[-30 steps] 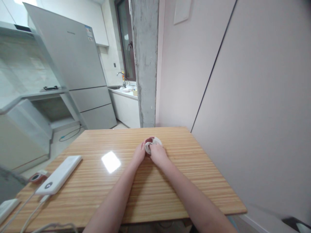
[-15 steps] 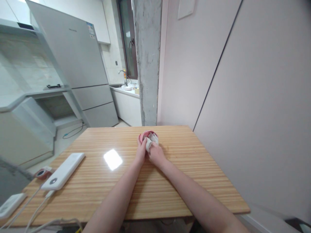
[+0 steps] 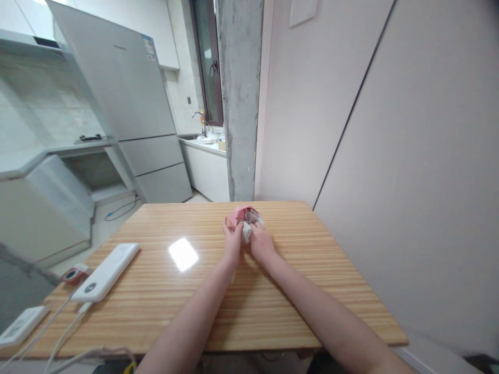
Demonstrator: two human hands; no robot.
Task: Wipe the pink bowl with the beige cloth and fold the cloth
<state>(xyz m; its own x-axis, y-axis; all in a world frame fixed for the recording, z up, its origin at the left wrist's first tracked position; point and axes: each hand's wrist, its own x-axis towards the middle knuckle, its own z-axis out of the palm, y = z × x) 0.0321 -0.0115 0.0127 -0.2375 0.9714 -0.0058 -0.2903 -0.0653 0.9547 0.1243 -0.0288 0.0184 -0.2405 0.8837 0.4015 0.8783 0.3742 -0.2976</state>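
Near the far edge of the wooden table, a small pink rounded thing with a dark opening sits between my hands; its kind I cannot make out. My left hand grips its near left side, with the thumb by the opening and a finger sticking up at the left. My right hand is closed on a white, crumpled, soft piece like cloth or tissue. Part of this white piece lies at the opening and part hangs down between the hands. The right fingertips are partly hidden.
On the table's left side lie a white power bank with cables, a reddish tape roll and a white power strip. A grey pillar and a pale wall stand beyond the far edge. A fridge stands at the left.
Both hands and the pink thing have shifted slightly right, and the pink thing is turned a little. My left fingers have spread somewhat. The whole view has shifted slightly.
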